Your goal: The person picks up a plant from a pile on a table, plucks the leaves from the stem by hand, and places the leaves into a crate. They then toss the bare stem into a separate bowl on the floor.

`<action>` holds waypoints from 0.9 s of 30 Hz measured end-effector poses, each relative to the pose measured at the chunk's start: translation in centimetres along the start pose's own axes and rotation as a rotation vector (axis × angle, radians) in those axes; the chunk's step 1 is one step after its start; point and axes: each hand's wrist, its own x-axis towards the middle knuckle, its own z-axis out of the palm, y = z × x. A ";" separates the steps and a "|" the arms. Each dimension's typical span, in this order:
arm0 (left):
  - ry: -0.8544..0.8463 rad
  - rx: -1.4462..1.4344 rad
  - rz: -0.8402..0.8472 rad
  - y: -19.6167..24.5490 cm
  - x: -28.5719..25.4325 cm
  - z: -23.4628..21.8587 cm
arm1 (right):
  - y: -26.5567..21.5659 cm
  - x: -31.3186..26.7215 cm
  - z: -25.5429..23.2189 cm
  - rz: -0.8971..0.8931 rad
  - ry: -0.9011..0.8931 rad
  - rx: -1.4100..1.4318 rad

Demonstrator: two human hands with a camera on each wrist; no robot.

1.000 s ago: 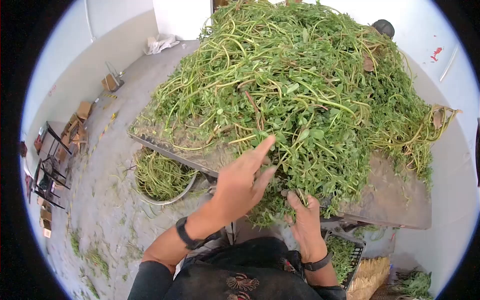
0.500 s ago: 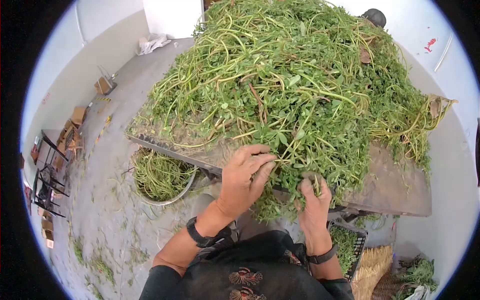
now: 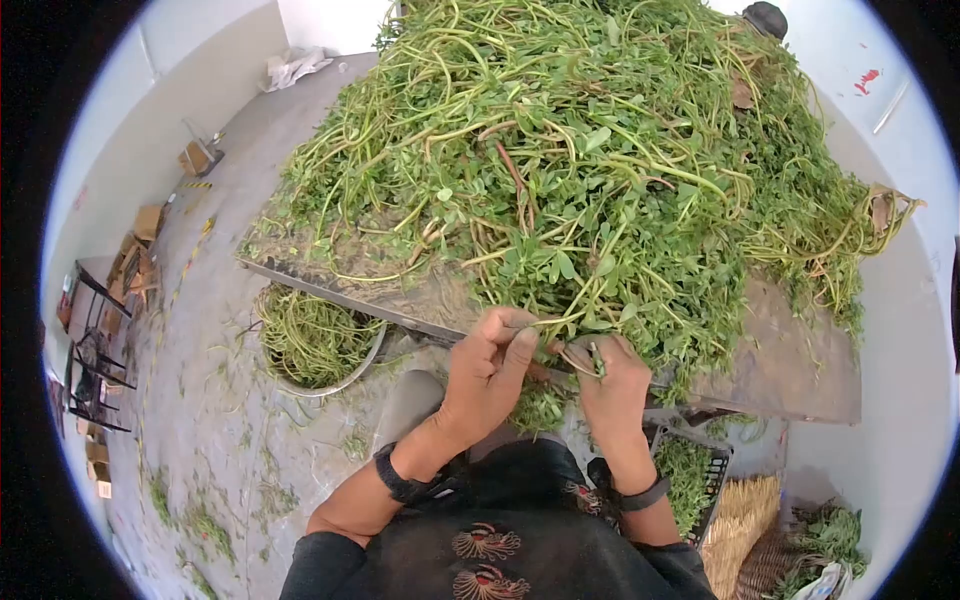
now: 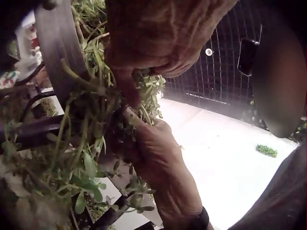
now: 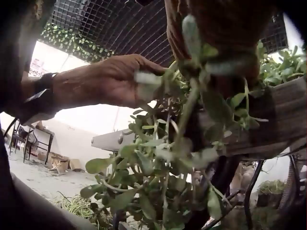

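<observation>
A large heap of leafy green purslane (image 3: 560,180) covers most of the table (image 3: 800,375) in the head view. At the table's front edge my left hand (image 3: 485,380) pinches a purslane stem between thumb and forefinger. Close beside it, my right hand (image 3: 612,395) grips a few short stem ends, their cut-looking tips showing above the fingers. Leafy sprigs (image 5: 148,177) hang below the two hands in the right wrist view. In the left wrist view, the left hand (image 4: 168,33) is above the right hand (image 4: 163,163), fingertips almost together among the leaves.
A metal basin (image 3: 350,380) of bare stems stands on the floor left of the table. Below the right side are a black crate (image 3: 718,470) of greens, a straw-coloured bundle (image 3: 740,525) and a wicker basket (image 3: 768,565). Scraps litter the floor; chairs (image 3: 95,350) stand far left.
My left hand, earlier with forefinger extended over the heap, has drawn down and now pinches a stem. My right hand has risen and turned inward, closer to the left, still holding stems.
</observation>
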 end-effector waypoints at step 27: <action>-0.213 0.715 0.373 -2.6 -3.3 2.0 | 2.5 -5.3 0.2 0.234 -0.060 0.760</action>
